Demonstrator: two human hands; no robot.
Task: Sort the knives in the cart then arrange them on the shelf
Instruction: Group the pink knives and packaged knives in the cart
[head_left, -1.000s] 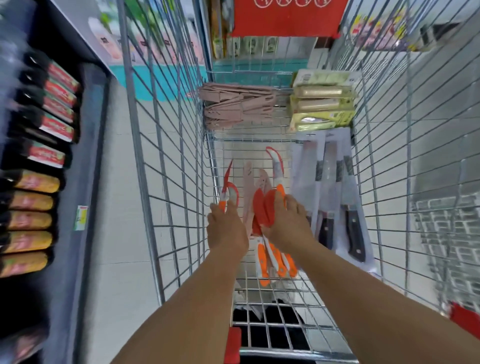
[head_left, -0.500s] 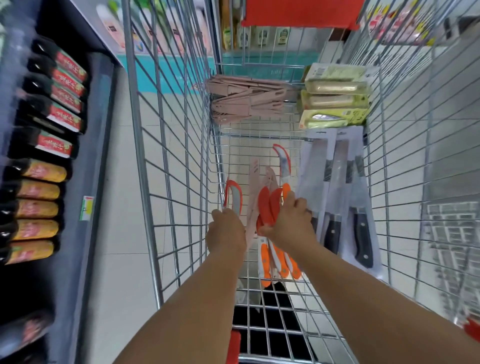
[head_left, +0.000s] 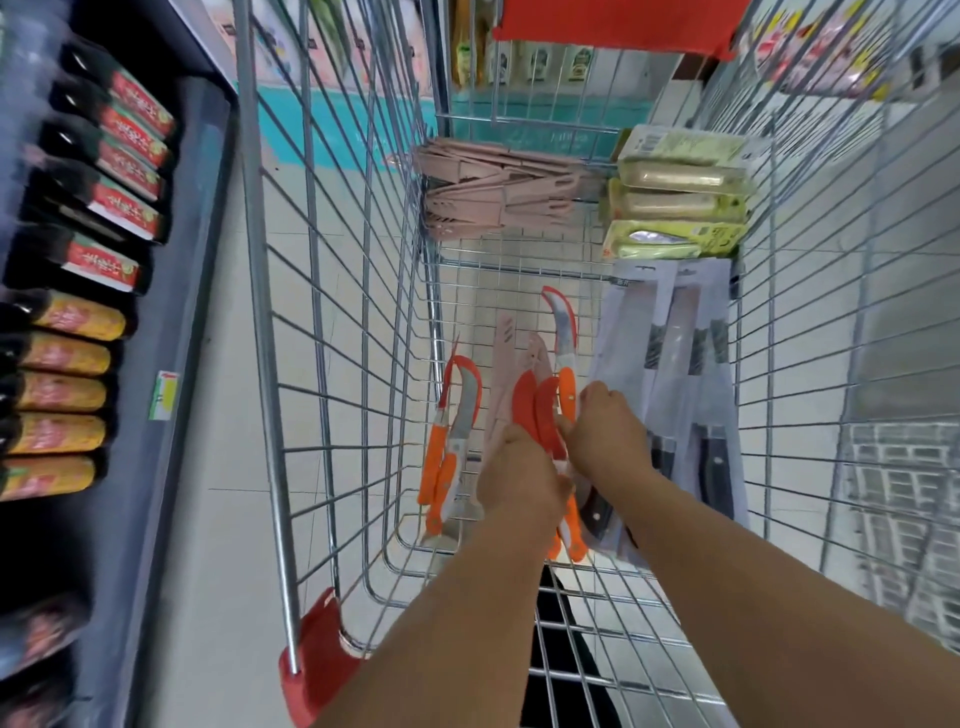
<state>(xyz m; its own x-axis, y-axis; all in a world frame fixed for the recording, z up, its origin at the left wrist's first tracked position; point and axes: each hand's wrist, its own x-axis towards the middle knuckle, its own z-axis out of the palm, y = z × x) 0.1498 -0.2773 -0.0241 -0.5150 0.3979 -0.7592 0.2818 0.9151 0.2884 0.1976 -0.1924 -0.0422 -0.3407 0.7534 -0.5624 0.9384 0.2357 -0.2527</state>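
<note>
On the wire-mesh cart (head_left: 332, 364) floor: curved orange-handled knives (head_left: 452, 441) lying loose at left; flat carded black-handled knives (head_left: 711, 415) at right. Left hand (head_left: 519, 483) and right hand (head_left: 608, 436), fingers curled, grip red-sheathed knives (head_left: 535, 410) mid-cart.

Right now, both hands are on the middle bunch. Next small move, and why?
Probably lift the red curved knives that both hands are gathering and lay them beside the two orange-handled ones at the cart's left wall; they look like the same type.
</note>
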